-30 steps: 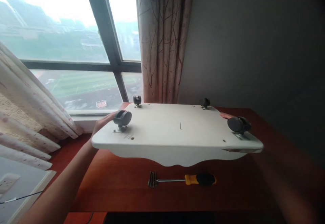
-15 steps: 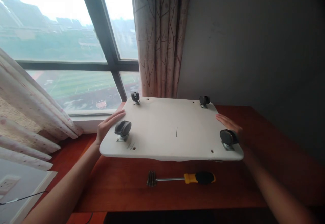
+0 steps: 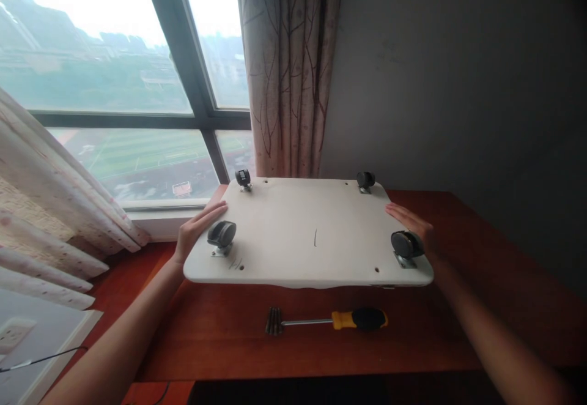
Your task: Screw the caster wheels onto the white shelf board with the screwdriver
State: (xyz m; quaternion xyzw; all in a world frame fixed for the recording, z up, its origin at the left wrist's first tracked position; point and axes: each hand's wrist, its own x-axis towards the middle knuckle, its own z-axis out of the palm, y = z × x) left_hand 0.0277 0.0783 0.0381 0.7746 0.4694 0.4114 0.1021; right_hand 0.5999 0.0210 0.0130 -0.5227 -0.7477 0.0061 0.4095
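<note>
Between my two hands is a white board with rounded corners, a black caster wheel near each corner and small holes beside them. My left hand is closed on the board's left edge. On the opposite edge my right hand grips, partly hidden by the near right caster. The thumbs and the board's underside are out of sight. Nearer to me on the red-brown table lie a yellow and black screwdriver and several dark screws beside its tip.
Behind the table hangs a patterned curtain beside a large window. A grey wall rises at the back right. At the lower left are a second curtain, a wall socket and a cable.
The board's right side has shifted slightly left and up in view, and my right hand has moved with it. The screwdriver and screws stay put.
</note>
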